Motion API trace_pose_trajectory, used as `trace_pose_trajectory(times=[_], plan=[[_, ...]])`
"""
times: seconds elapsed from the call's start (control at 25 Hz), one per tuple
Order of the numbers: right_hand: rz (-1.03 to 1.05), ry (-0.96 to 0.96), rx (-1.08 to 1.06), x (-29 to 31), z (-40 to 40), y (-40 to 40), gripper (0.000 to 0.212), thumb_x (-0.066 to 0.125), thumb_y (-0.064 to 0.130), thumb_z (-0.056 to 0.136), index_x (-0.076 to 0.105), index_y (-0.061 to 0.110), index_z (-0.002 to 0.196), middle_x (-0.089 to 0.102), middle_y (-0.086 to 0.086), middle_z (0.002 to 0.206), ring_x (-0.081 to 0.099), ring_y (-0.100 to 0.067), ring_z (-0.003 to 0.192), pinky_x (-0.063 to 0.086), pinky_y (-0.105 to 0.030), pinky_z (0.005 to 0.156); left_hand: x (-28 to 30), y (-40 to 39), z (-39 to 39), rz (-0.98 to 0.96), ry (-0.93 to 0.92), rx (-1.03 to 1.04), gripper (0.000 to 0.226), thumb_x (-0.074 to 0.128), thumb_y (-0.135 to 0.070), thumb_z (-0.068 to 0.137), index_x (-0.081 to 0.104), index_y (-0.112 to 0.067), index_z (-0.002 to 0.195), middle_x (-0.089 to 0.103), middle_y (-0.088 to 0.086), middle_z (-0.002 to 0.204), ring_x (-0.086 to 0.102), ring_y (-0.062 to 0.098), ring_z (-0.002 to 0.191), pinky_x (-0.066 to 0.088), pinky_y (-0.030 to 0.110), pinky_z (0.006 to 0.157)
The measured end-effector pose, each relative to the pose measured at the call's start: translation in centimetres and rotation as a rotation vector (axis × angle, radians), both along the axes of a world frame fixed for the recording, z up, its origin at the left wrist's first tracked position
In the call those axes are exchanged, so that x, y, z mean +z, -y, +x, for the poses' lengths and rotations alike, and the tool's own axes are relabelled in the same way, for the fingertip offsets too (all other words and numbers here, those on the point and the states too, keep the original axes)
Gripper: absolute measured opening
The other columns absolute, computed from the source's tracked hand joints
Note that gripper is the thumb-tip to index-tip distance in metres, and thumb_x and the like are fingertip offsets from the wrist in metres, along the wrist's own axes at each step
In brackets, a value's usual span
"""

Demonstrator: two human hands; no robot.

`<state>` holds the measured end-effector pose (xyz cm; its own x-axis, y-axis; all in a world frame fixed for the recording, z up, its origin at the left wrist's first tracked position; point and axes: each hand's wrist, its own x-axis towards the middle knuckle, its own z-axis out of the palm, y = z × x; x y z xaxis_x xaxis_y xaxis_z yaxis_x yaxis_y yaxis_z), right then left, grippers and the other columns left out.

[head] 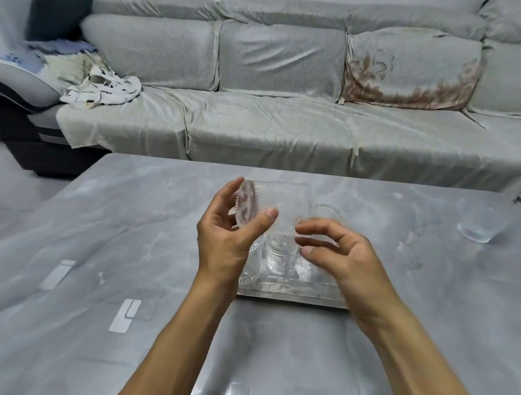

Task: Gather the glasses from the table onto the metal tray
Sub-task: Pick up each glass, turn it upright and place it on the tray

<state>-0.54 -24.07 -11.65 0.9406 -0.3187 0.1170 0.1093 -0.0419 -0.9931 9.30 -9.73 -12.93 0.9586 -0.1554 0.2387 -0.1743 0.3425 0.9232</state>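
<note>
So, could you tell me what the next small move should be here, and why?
Probably turn the handled glass mug upright and lower it onto the metal tray. The left hand holds it on its side above the tray, the right hand close by its handle end, and other glasses already stand there.

Tray (277,294): mostly hidden behind both hands, only the near rim is clear. Glasses on it (280,253) overlap, count unclear. Held mug (283,205) motion-blurred; right hand (338,257) contact with it can't be told. Far-right glass (477,222) blurred. Forearms cut off at bottom edge.
</note>
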Motion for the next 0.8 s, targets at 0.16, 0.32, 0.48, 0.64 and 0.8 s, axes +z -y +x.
trace_pose_trajectory(times=[0.16,0.32,0.48,0.64,0.8], plan=[[-0.871,0.108,-0.378,-2.5,1.0,-1.0,0.060,0.077,0.015,0.065,0.052,0.017,0.120,0.054,0.000,0.129,0.048,-0.018,0.123,0.040,-0.032,0.102,-0.6,0.9,-1.0,0.362,0.325,0.013,0.071,0.091,-0.020,0.058,0.064,-0.025,0.124,0.070,-0.006,0.115,0.067,0.010,0.107,0.054,0.027,0.089],[-0.873,0.050,-0.414,-4.8,2.3,-1.1,0.078,0.079,0.025,0.059,0.049,0.016,0.130,0.063,-0.002,0.123,0.050,-0.023,0.109,0.043,-0.036,0.095,-1.2,1.2,-2.1,0.580,0.386,-0.057,0.072,0.087,-0.028,0.062,0.060,-0.028,0.129,0.068,-0.012,0.121,0.061,0.001,0.113,0.049,0.026,0.098],[-0.584,-0.168,-0.341,-6.6,3.4,-0.3,0.088,0.084,0.041,0.055,0.040,0.029,0.131,0.062,0.000,0.123,0.054,-0.026,0.115,0.046,-0.042,0.095,-1.2,-1.8,0.6,0.916,0.388,0.038,0.059,0.071,-0.045,0.076,0.056,-0.033,0.132,0.064,-0.011,0.129,0.058,0.012,0.117,0.044,0.027,0.098],[-0.626,-0.205,-0.300,-8.9,4.1,-1.0,0.085,0.085,0.037,0.057,0.038,0.031,0.128,0.060,0.002,0.119,0.053,-0.024,0.111,0.042,-0.030,0.086,-2.6,-2.4,1.8,1.200,0.333,0.076,0.044,0.069,-0.031,0.080,0.064,-0.023,0.123,0.065,-0.002,0.130,0.054,0.023,0.121,0.041,0.037,0.102],[-0.684,-0.190,-0.286,-10.0,4.4,-0.7,0.095,0.085,0.034,0.064,0.034,0.020,0.143,0.048,-0.002,0.143,0.045,-0.022,0.129,0.035,-0.026,0.099,-3.2,-2.3,2.5,1.260,0.421,0.083,0.035,0.069,-0.026,0.075,0.069,-0.024,0.110,0.068,-0.006,0.122,0.057,0.025,0.112,0.042,0.037,0.096]])
